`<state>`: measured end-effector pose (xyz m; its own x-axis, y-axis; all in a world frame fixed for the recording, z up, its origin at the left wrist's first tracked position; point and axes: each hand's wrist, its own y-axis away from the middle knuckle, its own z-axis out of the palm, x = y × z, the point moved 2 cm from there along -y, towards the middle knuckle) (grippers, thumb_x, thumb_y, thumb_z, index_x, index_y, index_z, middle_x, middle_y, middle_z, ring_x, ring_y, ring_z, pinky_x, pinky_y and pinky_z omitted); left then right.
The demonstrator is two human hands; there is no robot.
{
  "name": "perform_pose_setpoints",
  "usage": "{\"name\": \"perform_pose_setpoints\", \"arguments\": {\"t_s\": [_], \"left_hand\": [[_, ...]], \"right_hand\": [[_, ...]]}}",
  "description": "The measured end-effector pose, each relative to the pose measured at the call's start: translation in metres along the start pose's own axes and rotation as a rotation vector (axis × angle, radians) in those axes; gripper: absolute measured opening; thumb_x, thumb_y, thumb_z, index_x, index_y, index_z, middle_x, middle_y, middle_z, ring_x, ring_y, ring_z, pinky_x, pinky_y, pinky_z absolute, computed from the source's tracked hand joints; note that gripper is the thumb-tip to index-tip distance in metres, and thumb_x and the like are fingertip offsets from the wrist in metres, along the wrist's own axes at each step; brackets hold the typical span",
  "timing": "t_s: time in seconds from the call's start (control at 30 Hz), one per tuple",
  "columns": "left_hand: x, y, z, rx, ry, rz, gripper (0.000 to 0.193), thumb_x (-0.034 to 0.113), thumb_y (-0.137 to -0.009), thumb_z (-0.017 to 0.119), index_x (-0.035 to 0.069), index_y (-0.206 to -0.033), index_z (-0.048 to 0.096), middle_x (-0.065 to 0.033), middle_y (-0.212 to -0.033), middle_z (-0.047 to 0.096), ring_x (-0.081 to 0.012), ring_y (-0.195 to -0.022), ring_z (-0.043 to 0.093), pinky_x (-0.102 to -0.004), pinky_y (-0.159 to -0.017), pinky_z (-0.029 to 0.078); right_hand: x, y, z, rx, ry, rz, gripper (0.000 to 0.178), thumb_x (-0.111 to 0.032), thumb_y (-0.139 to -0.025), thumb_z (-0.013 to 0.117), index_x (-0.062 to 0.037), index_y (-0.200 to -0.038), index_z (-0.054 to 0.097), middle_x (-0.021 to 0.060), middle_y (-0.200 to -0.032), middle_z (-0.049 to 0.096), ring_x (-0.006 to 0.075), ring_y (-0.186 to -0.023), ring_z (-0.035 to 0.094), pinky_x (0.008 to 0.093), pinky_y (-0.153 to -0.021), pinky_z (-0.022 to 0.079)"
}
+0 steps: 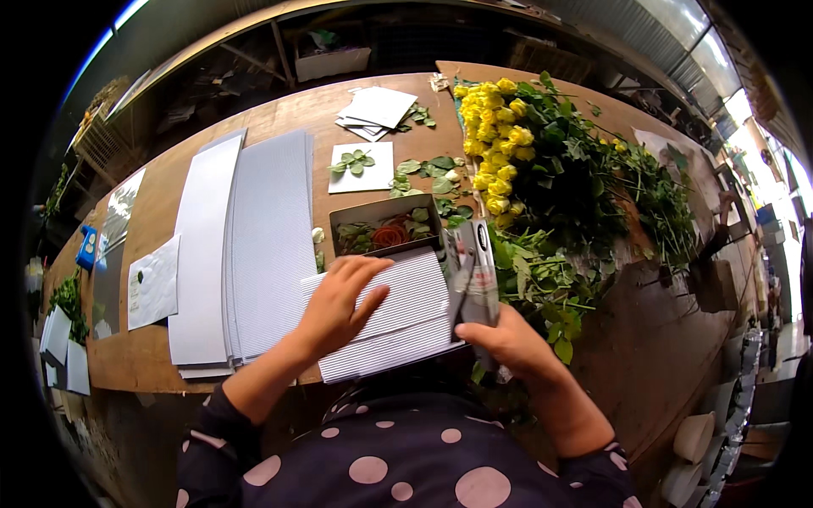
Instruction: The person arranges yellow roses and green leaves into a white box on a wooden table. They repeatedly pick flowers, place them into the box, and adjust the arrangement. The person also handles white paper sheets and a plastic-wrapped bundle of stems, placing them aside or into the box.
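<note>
My right hand (500,337) is wrapped round the lower end of a grey stapler (477,271) with a dark lever, held upright. It stands just beside the right edge of some white ridged corrugated cardboard sheets (394,326) at the table's near edge. Over the left part of those sheets hovers my left hand (343,296), fingers stretched and nothing in them; whether it touches the sheets I cannot tell. Directly beyond lies an open cardboard box (381,206) with orange-red rubber bands (390,234) and green leaves inside.
Tall stacks of white cardboard (271,229) lie to the left. Yellow roses (500,140) with leafy stems (567,169) spread on the right. White cards (377,110), one bearing leaves (354,162), lie farther back. A blue container (86,247) stands far left.
</note>
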<state>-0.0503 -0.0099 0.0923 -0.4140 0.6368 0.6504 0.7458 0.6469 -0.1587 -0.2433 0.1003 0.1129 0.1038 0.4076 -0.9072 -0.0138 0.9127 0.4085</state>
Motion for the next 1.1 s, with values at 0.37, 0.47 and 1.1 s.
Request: {"name": "perform_pose_setpoints", "arguments": {"t_s": [0.37,0.47,1.1], "left_hand": [[-0.069,-0.070,0.049,-0.133,-0.386,-0.013,0.039,0.039,-0.087,0.041,0.007,-0.069,0.054,-0.0129,-0.059,0.056,-0.0317,-0.057,0.056,-0.0419,-0.053,0.043],[-0.073,-0.068,0.049,-0.073,-0.395,0.036,0.039,0.039,-0.086,0.043,0.007,-0.066,0.052,-0.0118,-0.055,0.054,-0.0314,-0.053,0.055,-0.0409,-0.050,0.042],[-0.050,-0.089,0.009,-0.564,-0.333,-0.253,0.030,0.030,-0.084,0.051,0.007,-0.101,0.061,-0.0083,-0.101,0.060,-0.0242,-0.098,0.050,-0.0373,-0.084,0.037]], "right_hand": [[0.037,-0.022,-0.044,-0.213,0.288,0.438,0.034,-0.027,-0.067,0.059,0.0023,-0.084,0.061,0.0082,-0.078,0.060,0.0149,-0.066,0.054,0.0265,-0.060,0.044],[0.038,-0.025,-0.036,-0.257,0.270,0.433,0.032,-0.025,-0.068,0.059,0.0016,-0.085,0.061,0.0076,-0.079,0.060,0.0143,-0.067,0.054,0.0260,-0.061,0.044],[-0.032,-0.005,-0.128,-0.247,1.094,0.048,0.037,-0.019,-0.065,0.058,0.0017,-0.094,0.049,0.0183,-0.086,0.057,0.0344,-0.077,0.057,0.0386,-0.068,0.046]]}}
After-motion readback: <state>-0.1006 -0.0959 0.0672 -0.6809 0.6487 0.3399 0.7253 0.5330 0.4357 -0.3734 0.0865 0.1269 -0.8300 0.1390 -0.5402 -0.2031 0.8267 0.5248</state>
